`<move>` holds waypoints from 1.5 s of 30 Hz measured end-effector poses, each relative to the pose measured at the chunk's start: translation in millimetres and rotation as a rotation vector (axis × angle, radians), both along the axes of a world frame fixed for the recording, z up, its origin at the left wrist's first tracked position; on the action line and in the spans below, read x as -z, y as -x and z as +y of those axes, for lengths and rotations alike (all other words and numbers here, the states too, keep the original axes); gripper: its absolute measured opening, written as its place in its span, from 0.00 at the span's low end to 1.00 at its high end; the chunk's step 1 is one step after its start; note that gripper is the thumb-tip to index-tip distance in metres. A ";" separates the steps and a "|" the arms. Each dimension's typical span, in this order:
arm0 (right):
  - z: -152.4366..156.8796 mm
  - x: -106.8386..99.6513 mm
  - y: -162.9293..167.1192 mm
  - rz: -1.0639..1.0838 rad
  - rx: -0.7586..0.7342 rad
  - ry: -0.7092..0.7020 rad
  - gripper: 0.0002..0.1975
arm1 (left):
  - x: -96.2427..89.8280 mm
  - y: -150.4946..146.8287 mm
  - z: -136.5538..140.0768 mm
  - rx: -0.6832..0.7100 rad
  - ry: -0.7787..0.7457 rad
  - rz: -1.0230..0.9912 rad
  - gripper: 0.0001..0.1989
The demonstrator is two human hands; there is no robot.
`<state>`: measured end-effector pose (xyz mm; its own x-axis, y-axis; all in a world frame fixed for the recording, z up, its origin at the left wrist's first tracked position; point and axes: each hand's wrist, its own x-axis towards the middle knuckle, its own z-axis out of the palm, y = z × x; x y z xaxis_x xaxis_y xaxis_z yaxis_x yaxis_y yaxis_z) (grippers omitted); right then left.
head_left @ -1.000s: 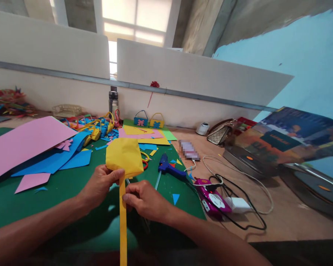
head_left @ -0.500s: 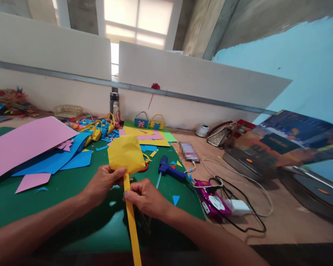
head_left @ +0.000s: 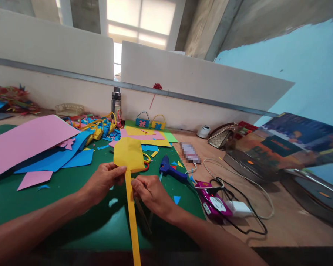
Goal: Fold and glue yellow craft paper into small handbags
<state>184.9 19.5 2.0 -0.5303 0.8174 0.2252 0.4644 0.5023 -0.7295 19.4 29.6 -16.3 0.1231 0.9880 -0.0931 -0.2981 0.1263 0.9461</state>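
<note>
My left hand [head_left: 101, 183] pinches a yellow paper piece [head_left: 129, 153] at its lower edge, thumb on top. From that edge a long yellow paper strip [head_left: 131, 218] hangs down past the bottom of the picture. My right hand [head_left: 152, 194] is closed at the strip's right edge, just below the piece; its fingertips are partly hidden. A thin brownish stick-like thing [head_left: 143, 216] shows below it; I cannot tell whether it is held. Behind the yellow piece, scissors with yellow and red handles [head_left: 147, 162] are half covered. A blue glue gun [head_left: 172, 170] lies to the right.
Pink sheet [head_left: 33, 142] and blue sheets [head_left: 52, 159] cover the green mat's left side. Small paper bags [head_left: 142, 122] stand at the back. A phone [head_left: 190, 152], a purple power strip [head_left: 215, 201] with tangled cables and a handbag [head_left: 223, 135] are on the right.
The yellow piece has turned to lie flatter towards me. My right thumb has moved from over the strip to its right edge, slightly upward. My left hand keeps its pinch.
</note>
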 end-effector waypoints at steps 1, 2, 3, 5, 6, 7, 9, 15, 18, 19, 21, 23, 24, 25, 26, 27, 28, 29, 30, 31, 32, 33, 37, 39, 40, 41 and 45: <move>1.8 0.0 -1.6 -0.031 0.049 -0.127 0.18 | 0.2 0.4 0.5 0.000 0.000 -0.018 0.12; 4.1 0.4 -3.3 -0.062 0.088 -0.267 0.16 | 0.2 0.4 0.7 0.007 0.007 -0.044 0.12; 6.8 1.2 -4.8 -0.094 0.110 -0.406 0.14 | 0.1 0.0 0.8 0.015 0.020 -0.071 0.12; 12.7 3.3 -7.2 -0.156 0.102 -0.647 0.11 | 0.1 -1.5 0.3 0.028 0.045 -0.107 0.11; 15.6 4.3 -7.9 -0.182 0.084 -0.735 0.09 | 0.1 -2.5 -0.1 0.031 0.050 -0.112 0.11; 18.2 5.1 -8.2 -0.202 0.064 -0.797 0.08 | 0.1 -3.4 -0.7 0.032 0.048 -0.108 0.12; 22.4 6.2 -8.1 -0.212 0.034 -0.860 0.06 | -0.4 -4.9 -1.9 0.027 0.027 -0.090 0.13; 27.3 6.7 -6.4 -0.101 0.010 -0.921 0.03 | -7.1 -7.0 -7.7 0.029 0.026 -0.005 0.13; 26.8 6.7 -5.7 -0.052 -0.021 -0.927 0.04 | -10.6 -8.2 -10.7 0.017 0.035 0.047 0.14; 26.4 6.6 -5.5 -0.043 -0.029 -0.927 0.05 | -11.5 -8.5 -11.3 0.011 0.037 0.055 0.14; 25.5 6.0 -5.1 -0.034 -0.034 -0.924 0.05 | -12.5 -9.1 -11.9 0.007 0.039 0.064 0.14; 24.6 5.2 -4.6 -0.036 -0.034 -0.909 0.05 | -12.2 -9.2 -11.5 0.008 0.034 0.077 0.14; 24.2 4.8 -4.4 -0.039 -0.033 -0.899 0.06 | -11.5 -9.1 -11.0 0.008 0.030 0.085 0.14; 23.8 4.4 -4.2 -0.042 -0.033 -0.891 0.06 | -10.4 -9.0 -10.4 0.008 0.028 0.092 0.14; 23.7 4.2 -4.1 -0.043 -0.034 -0.887 0.06 | -9.2 -8.8 -9.7 0.006 0.025 0.096 0.14; 23.7 4.0 -4.0 -0.044 -0.035 -0.887 0.06 | -8.0 -8.8 -9.1 0.004 0.023 0.096 0.14; 23.9 4.1 -3.9 -0.042 -0.037 -0.890 0.06 | -6.9 -8.8 -8.6 0.003 0.022 0.094 0.15; 24.3 4.4 -4.0 -0.040 -0.039 -0.896 0.06 | -6.1 -8.9 -8.2 0.004 0.020 0.092 0.15; 24.9 4.8 -4.1 -0.037 -0.042 -0.902 0.06 | -5.7 -9.2 -8.1 0.006 0.017 0.090 0.15; 25.6 5.4 -4.2 -0.034 -0.043 -0.906 0.06 | -5.7 -9.5 -8.1 0.007 0.011 0.091 0.16; 26.4 6.1 -4.4 -0.029 -0.043 -0.910 0.05 | -6.2 -9.9 -8.3 0.007 0.006 0.097 0.16; 27.3 6.8 -4.7 -0.021 -0.041 -0.912 0.05 | -6.9 -10.3 -8.6 0.003 0.001 0.107 0.16; 29.2 9.0 -5.7 0.026 -0.042 -0.872 0.06 | -10.4 -10.6 -10.2 -0.019 -0.040 0.155 0.16; 28.6 9.1 -5.9 0.055 -0.045 -0.807 0.05 | -10.9 -10.1 -10.8 -0.014 -0.073 0.177 0.16; 27.9 8.9 -5.8 0.069 -0.044 -0.761 0.05 | -10.7 -9.7 -11.0 -0.006 -0.090 0.187 0.16; 26.9 8.5 -5.6 0.084 -0.042 -0.709 0.04 | -10.4 -9.4 -11.1 0.000 -0.104 0.195 0.16; 22.3 6.6 -3.7 0.128 -0.009 -0.535 0.04 | -8.1 -9.0 -11.4 0.027 -0.118 0.230 0.13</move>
